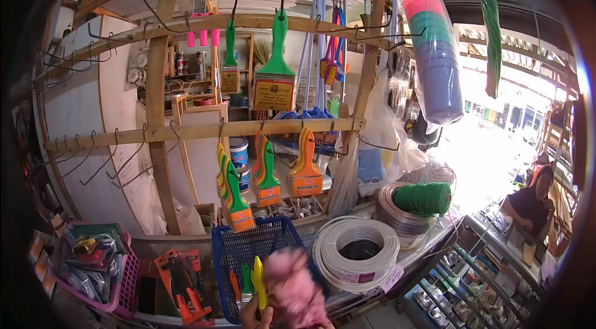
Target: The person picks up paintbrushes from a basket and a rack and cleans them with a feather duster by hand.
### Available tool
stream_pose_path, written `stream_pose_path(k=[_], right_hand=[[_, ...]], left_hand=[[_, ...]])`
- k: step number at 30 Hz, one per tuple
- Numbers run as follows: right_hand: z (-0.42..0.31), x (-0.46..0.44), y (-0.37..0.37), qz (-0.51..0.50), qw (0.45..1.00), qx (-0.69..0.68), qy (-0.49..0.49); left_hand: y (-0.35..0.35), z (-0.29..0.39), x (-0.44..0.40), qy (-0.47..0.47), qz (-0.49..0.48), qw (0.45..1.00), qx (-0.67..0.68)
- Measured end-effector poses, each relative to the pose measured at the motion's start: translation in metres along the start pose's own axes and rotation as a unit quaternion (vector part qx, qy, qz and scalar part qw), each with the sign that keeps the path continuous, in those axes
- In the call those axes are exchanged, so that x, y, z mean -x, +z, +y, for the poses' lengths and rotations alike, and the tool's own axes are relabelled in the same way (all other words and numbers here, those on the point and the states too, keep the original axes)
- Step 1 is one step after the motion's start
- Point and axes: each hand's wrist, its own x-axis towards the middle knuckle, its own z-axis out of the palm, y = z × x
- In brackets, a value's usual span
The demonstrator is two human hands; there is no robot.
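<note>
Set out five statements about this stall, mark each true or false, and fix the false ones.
1. The blue basket stands between the pink basket and a coil of white cable. True.
2. The left hand holds a red handle. False: it holds a yellow handle.
3. The green spool of twine lies on top of a coil. True.
4. Every hanging brush has a plain green handle. False: an orange-handled brush hangs from the lower rail.
5. A nested stack of containers hangs in clear plastic. True.
</note>
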Motion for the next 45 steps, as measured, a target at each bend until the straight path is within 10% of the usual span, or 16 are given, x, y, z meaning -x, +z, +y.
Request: stream_pose_path(k=[6,10,16,19,21,23,25,29,33,36,40,43,45], right_hand=[[-0.002,-0.002,-0.003,-0.044,0.997,-0.06,0.005],[-0.005,0.008,-0.002,-0.055,0.996,-0.066,-0.003],[-0.049,0.015,-0.011,-0.107,0.985,-0.095,-0.099],[-0.157,-0.001,-0.007,-0.053,0.958,-0.061,0.274],[-0.058,0.02,-0.011,-0.07,0.923,0.333,-0.178],[-0.039,0.026,-0.014,-0.134,0.937,0.241,-0.216],[-0.035,0.039,-0.004,-0.096,0.981,-0.134,0.101],[-0.039,0.028,-0.011,-0.167,0.974,0.114,0.103],[-0.062,0.014,0.006,-0.094,0.965,0.137,-0.204],[-0.052,0.014,0.017,-0.182,0.964,-0.18,0.068],[-0.043,0.018,0.033,-0.278,0.896,-0.346,0.021],[-0.04,0.002,0.038,-0.318,0.946,-0.054,-0.004],[-0.058,0.002,0.049,-0.302,0.933,-0.164,0.106]], left_hand=[[-0.004,0.01,0.013,-0.233,0.002,0.945,0.231],[0.011,0.069,-0.01,-0.062,0.061,0.96,0.266],[0.001,0.065,-0.002,-0.107,0.055,0.939,0.322],[0.008,0.077,-0.012,-0.057,0.056,0.933,0.351],[0.003,0.085,-0.011,-0.083,0.036,0.942,0.322],[0.0,0.073,-0.007,-0.056,0.032,0.969,0.238],[-0.003,0.071,-0.007,-0.033,0.044,0.978,0.199],[-0.006,0.079,-0.008,-0.03,0.079,0.934,0.346],[-0.026,0.063,0.007,0.039,0.084,0.951,0.296],[-0.043,0.077,0.03,-0.055,0.188,0.908,0.371],[-0.061,0.073,0.062,-0.004,0.227,0.913,0.339],[-0.071,0.056,0.074,0.098,0.188,0.857,0.469],[-0.079,0.063,0.088,0.126,0.195,0.862,0.451]])
